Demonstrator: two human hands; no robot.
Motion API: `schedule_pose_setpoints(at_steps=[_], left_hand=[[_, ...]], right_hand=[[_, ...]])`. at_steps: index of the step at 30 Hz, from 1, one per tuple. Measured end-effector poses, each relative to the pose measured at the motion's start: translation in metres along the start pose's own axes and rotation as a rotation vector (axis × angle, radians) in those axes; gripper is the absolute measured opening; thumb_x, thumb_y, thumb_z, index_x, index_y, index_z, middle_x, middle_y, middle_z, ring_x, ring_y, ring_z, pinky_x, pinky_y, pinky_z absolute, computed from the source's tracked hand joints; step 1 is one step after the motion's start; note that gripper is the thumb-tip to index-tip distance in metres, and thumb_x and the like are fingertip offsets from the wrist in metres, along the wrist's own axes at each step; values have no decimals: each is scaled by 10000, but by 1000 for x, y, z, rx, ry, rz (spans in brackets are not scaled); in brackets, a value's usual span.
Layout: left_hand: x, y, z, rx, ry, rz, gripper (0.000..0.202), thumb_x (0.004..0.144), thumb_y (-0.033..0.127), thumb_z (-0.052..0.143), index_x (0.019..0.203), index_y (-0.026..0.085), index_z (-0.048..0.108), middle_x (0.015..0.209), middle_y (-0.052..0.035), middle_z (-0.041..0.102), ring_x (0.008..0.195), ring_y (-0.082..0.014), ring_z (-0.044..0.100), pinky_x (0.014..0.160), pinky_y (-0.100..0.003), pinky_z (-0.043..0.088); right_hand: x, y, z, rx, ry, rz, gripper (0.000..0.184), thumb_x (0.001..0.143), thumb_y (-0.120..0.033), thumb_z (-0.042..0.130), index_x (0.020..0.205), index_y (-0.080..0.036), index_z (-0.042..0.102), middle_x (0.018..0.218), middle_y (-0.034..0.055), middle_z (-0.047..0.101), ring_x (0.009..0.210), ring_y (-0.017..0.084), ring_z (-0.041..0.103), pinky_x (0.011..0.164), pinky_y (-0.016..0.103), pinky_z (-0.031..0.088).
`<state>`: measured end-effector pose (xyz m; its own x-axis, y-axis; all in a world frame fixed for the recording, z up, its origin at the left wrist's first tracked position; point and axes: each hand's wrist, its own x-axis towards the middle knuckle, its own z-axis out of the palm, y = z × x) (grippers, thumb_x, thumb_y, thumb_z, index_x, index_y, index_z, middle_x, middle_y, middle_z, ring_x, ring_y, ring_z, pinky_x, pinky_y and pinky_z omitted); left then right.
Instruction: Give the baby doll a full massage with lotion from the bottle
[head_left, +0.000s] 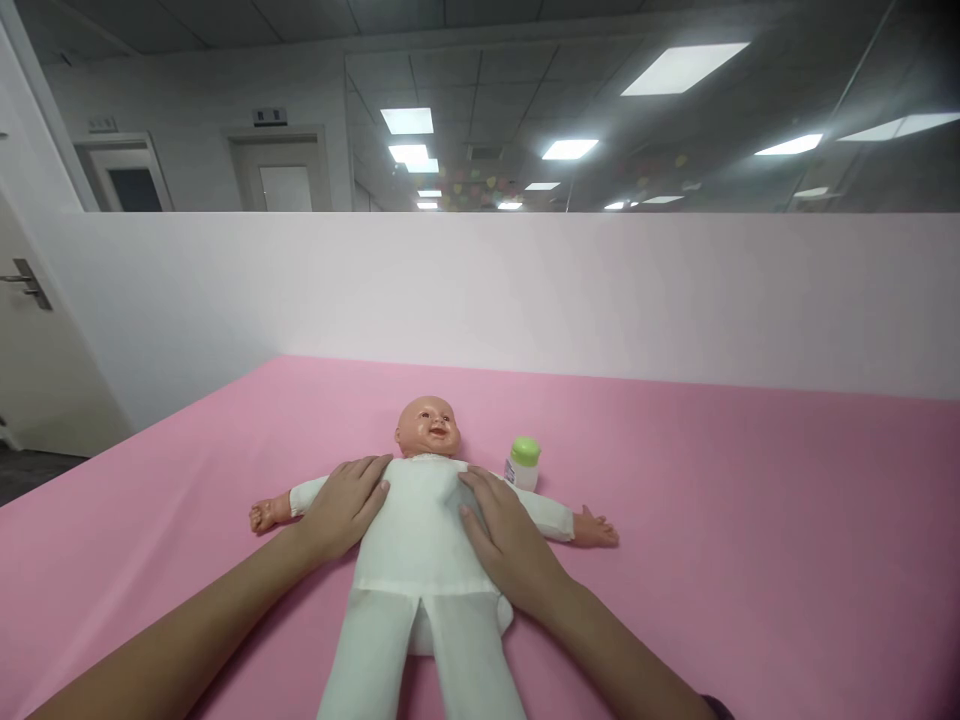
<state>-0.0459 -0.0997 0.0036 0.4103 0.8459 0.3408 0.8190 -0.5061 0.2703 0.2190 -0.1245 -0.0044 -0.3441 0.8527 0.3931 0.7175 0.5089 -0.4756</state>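
Observation:
A baby doll (424, 540) with a white cloth body lies on its back, head at the far end and arms spread to both sides. My left hand (349, 505) rests at the doll's shoulder on the left, its fingers stretched out flat. On the other side, my right hand (506, 535) lies against the doll's chest and upper arm, fingers extended. Neither hand grips anything. Just beyond my right hand stands a small clear jar (523, 465) with a green lid, partly hidden at its base by the doll's arm. The doll's feet are out of view.
A pink cover (712, 560) spreads over the table beneath the doll. Behind it rises a white wall (562, 290) with glass above. At the left is a door (45, 330) with a metal handle.

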Motion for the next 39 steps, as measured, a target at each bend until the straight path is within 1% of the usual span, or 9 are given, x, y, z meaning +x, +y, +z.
schedule_pose_setpoints(at_steps=[3,7,14,18,23,27,32,35,39], left_hand=[[-2,0,-1,-12,-19,52,485,1031,423,257,1455,208,353,1415,-85,516,1247,-249,486,1056,-424,371],[-3,1,-4,19,-76,32,548,1028,461,229,1508,204,296,1434,-96,507,1260,-264,485,1073,-444,361],[-1,-9,-11,104,-147,-14,619,1011,534,208,1510,187,321,1289,-134,614,1155,-311,564,989,-485,411],[1,-25,-19,108,-188,80,567,1014,512,223,1502,245,334,1373,-96,571,1226,-281,541,1035,-436,398],[3,-40,-27,173,-229,162,501,1003,492,269,1383,247,486,1300,-93,618,1125,-277,600,988,-426,420],[4,-44,-31,220,-246,182,467,994,507,301,1308,252,534,1242,-80,643,1068,-284,617,927,-429,429],[4,-45,-34,212,-261,184,483,967,549,365,1281,229,545,1163,-90,654,1013,-279,613,866,-393,438],[3,-45,-35,207,-265,169,470,952,558,390,1218,218,576,1097,-91,651,957,-272,609,825,-377,438],[3,-45,-37,229,-268,124,460,932,578,406,1135,215,603,1009,-86,637,871,-262,600,754,-365,428]], right_hand=[[0,0,-1,-23,-126,110,552,1014,-449,275,1514,-220,319,1577,44,271,1477,219,199,1225,465,181],[0,-7,-9,-88,-233,234,625,1010,-557,196,1567,-273,198,1614,-4,160,1512,221,82,1240,503,75],[-3,-5,-34,-215,-426,369,780,955,-706,156,1577,-244,67,1619,8,12,1514,242,13,1228,532,64],[-3,-4,-47,-312,-487,435,778,952,-707,176,1574,-250,74,1613,21,38,1509,280,76,1211,579,44],[-1,-6,-61,-318,-554,436,763,960,-676,227,1575,-249,80,1613,30,69,1499,285,140,1217,556,67],[0,6,-65,-334,-520,427,666,977,-559,317,1567,-278,189,1592,69,229,1433,347,307,1129,618,241],[1,30,-67,-362,-482,460,568,943,-473,394,1478,-282,398,1432,125,468,1225,353,508,923,503,433],[2,40,-72,-318,-480,493,536,889,-505,468,1384,-302,492,1300,122,535,1144,339,544,838,430,457],[4,47,-80,-318,-488,528,579,843,-482,536,1372,-252,495,1216,145,549,1052,324,580,801,386,451]])
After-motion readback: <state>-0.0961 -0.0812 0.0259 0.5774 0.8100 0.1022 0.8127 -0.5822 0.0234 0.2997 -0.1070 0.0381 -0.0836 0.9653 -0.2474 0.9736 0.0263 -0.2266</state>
